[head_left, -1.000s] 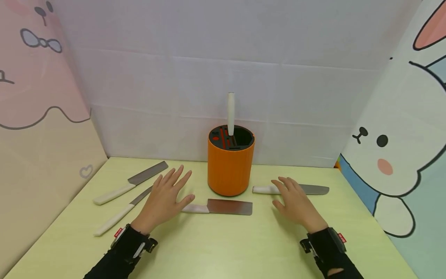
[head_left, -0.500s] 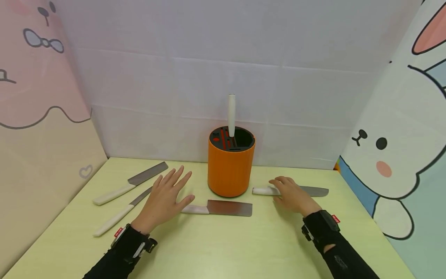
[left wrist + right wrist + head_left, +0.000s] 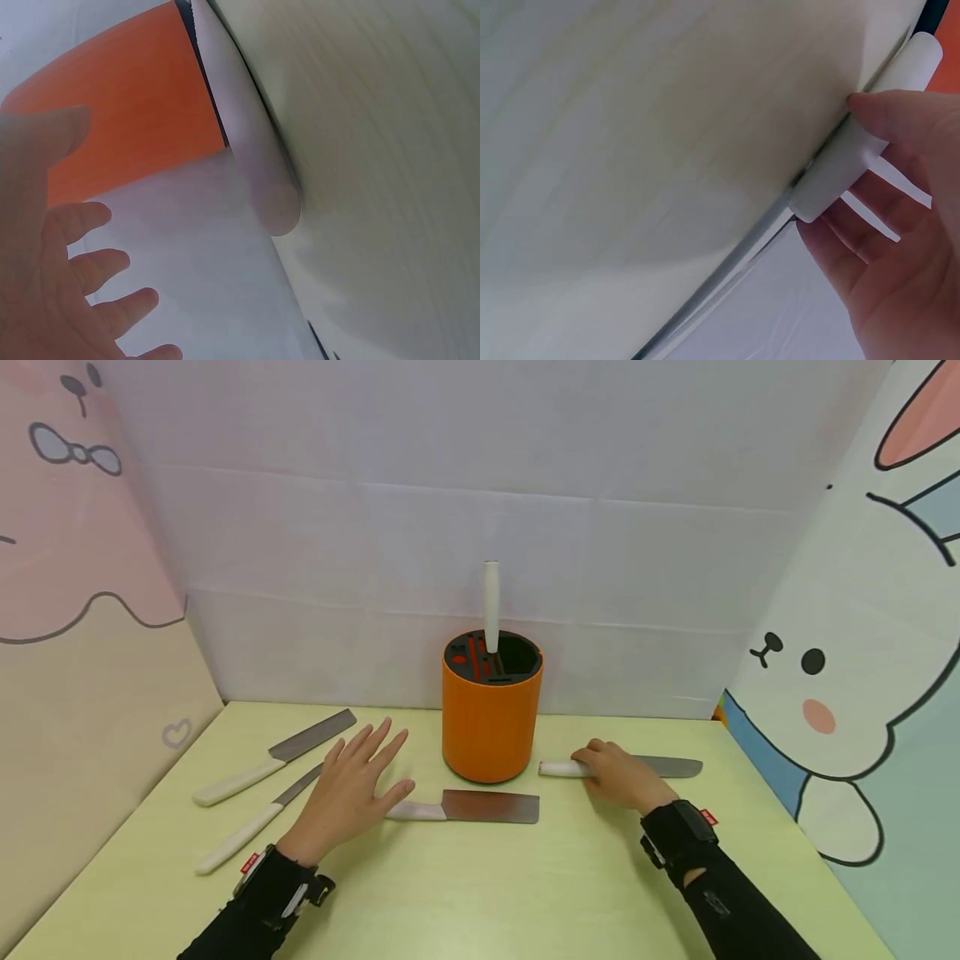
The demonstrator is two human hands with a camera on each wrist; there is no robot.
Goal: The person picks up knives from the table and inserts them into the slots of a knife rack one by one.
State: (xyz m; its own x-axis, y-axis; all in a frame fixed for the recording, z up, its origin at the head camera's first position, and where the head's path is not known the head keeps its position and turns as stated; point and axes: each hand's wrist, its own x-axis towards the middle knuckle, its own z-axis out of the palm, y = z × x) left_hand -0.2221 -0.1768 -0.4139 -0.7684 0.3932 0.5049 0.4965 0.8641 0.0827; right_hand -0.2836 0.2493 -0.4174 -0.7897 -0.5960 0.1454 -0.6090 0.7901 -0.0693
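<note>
At the right, a kitchen knife (image 3: 675, 767) with a white handle lies flat on the table. My right hand (image 3: 622, 777) pinches its handle; in the right wrist view the thumb is on one side of the white handle (image 3: 832, 176) and the fingers are on the other. My left hand (image 3: 347, 789) has its fingers spread near a cleaver (image 3: 491, 807) in front of the holder, overlapping its handle end in the head view. In the left wrist view this hand (image 3: 45, 277) holds nothing, and a white handle (image 3: 247, 135) lies apart from it.
An orange knife holder (image 3: 489, 731) with a black slotted top stands at the back middle, a white handle (image 3: 491, 606) upright in it. Left of my left hand lie a broad-bladed knife (image 3: 311, 735) and a narrower knife (image 3: 251, 831). A white cloth wall (image 3: 337, 543) closes off the back.
My right hand has come down onto the right knife's handle, its fingers closing around it. The left hand keeps its pose. The view has shifted slightly.
</note>
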